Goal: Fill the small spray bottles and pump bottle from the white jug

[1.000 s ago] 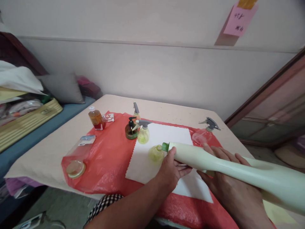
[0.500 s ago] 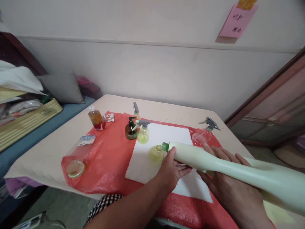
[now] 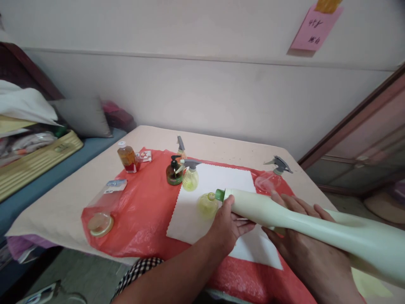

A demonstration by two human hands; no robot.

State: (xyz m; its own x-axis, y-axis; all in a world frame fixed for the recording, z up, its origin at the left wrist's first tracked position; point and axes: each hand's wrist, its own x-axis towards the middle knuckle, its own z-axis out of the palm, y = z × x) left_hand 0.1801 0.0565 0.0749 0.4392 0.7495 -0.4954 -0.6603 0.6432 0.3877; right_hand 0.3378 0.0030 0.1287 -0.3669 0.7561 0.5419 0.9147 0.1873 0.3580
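A large pale green jug point(image 3: 265, 207) lies tipped nearly level in the air, its green spout point(image 3: 220, 194) pointing left. My left hand point(image 3: 229, 223) grips it just behind the spout, thumb on the near side and fingers beneath. Farther back, my right hand point(image 3: 303, 232) is wrapped around the jug's handle. The spout sits at the open mouth of a round clear bottle point(image 3: 207, 206) with yellow-green liquid; whether they touch, I cannot tell. That bottle stands on a white scalloped sheet point(image 3: 186, 221).
Behind stand a yellow-green spray bottle point(image 3: 190, 179), a dark pump bottle point(image 3: 174, 172) and another sprayer point(image 3: 180, 145). A clear spray bottle point(image 3: 268, 181) is at right. Leftward are an amber bottle point(image 3: 127, 158) and a round lidded container point(image 3: 100, 224) on red plastic point(image 3: 145, 211).
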